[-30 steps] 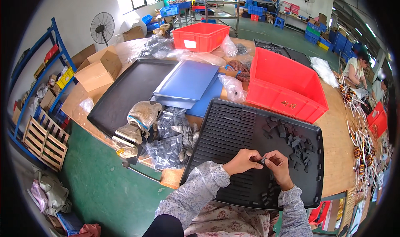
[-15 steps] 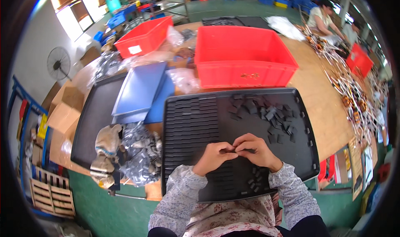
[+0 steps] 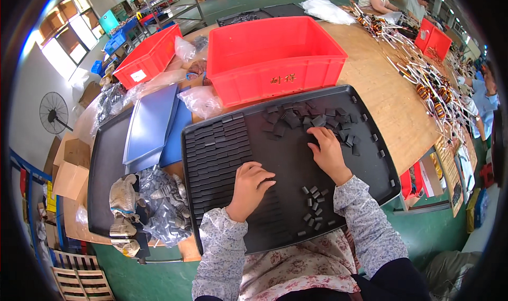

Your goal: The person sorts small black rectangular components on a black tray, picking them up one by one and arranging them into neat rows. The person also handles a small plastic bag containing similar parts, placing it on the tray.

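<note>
A large black ribbed tray [image 3: 370, 110] lies in front of me on the wooden table. Small dark rectangular blocks sit lined up in rows [image 3: 219, 142] on its left side. A loose heap of the same blocks [image 3: 304, 118] lies at its far middle, and a few more [image 3: 312, 208] near my right sleeve. My left hand [image 3: 251, 184] rests fingers-down on the rows, fingers curled. My right hand [image 3: 328, 150] reaches into the edge of the loose heap, fingers touching the blocks. Whether either hand pinches a block is hidden.
A big red bin [image 3: 275, 55] stands just beyond the tray, a second red bin [image 3: 145, 63] further left. Blue trays [image 3: 151, 123] and another black tray [image 3: 106, 174] lie to the left, with bags of grey parts [image 3: 159, 205]. Other people work at the far right.
My hands were together over the tray's middle. Now they are apart: the left rests on the rows, the right has gone out to the loose heap. My view has shifted right.
</note>
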A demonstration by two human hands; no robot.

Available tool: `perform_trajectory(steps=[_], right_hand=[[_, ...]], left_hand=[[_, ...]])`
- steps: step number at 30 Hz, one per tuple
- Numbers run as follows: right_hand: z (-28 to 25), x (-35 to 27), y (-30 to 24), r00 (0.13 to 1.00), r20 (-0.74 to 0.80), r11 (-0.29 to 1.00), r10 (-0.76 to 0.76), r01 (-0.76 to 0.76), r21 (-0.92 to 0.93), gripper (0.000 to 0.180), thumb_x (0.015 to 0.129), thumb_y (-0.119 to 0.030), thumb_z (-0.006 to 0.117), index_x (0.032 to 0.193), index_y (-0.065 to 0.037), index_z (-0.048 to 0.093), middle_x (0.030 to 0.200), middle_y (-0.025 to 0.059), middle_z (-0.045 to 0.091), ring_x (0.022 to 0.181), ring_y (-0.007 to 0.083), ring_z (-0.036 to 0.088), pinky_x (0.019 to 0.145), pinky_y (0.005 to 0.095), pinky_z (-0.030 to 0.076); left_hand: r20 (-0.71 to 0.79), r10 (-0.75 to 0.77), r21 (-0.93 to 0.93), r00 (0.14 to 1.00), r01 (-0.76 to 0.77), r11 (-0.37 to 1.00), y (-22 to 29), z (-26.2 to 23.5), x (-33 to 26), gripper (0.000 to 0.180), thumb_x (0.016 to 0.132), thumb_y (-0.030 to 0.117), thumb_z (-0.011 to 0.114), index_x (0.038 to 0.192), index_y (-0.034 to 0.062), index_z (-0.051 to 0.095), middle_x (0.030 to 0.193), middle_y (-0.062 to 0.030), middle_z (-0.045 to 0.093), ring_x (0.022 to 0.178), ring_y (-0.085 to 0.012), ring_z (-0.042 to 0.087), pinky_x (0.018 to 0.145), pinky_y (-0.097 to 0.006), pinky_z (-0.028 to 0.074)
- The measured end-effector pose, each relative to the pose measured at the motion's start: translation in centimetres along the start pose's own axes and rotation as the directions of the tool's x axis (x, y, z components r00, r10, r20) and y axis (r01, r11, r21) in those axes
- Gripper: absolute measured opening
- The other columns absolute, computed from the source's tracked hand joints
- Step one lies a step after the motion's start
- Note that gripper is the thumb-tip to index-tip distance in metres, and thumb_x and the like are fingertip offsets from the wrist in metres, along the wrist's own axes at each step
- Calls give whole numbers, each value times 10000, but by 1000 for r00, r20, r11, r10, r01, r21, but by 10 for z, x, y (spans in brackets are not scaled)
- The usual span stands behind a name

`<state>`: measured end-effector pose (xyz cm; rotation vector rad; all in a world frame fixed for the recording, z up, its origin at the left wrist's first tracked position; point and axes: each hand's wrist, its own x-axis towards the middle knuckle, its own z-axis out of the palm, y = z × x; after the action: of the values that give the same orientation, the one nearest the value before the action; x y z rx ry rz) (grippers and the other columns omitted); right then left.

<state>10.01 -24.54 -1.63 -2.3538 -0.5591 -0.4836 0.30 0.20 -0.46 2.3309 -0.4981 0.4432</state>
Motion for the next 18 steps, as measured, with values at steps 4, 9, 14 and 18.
perform_trajectory(steps=[4, 9, 14, 18], right_hand=[[2, -1, -9, 994, -96, 996, -60, 67, 63, 247, 751, 20, 692, 985, -30, 631, 943, 113, 667, 908, 354, 608, 789, 427, 505], [-5, 1, -19, 982, -184, 957, 33, 22, 289, 172, 805, 22, 681, 971, -18, 663, 835, 112, 677, 749, 266, 656, 666, 339, 517], [-10, -5, -45, 988, 126, 765, 94, -153, 625, 210, 860, 23, 674, 1063, -16, 640, 865, 67, 679, 768, 120, 658, 640, 268, 529], [-14, -14, -66, 876, 465, 522, -126, -340, 782, 234, 879, 51, 652, 1095, -22, 600, 935, 62, 659, 805, 106, 640, 686, 247, 551]], left_hand=[[-28, 16, 12, 999, -16, 1000, 3, -3, 2, 192, 747, 118, 762, 936, 87, 743, 853, -51, 680, 1026, -279, 581, 930, -407, 429], [-63, -8, -53, 998, 5, 999, -5, 0, 0, 203, 775, 70, 737, 978, 81, 730, 826, -65, 662, 976, -275, 590, 882, -379, 456], [-73, -44, -138, 996, 34, 990, 17, -12, 8, 279, 783, 46, 748, 1055, 62, 685, 815, -57, 641, 861, -228, 596, 806, -354, 483], [173, -261, -440, 950, 311, 843, 33, -10, 6, 176, 834, 50, 738, 977, 24, 638, 843, -27, 634, 732, -121, 595, 676, -286, 503]])
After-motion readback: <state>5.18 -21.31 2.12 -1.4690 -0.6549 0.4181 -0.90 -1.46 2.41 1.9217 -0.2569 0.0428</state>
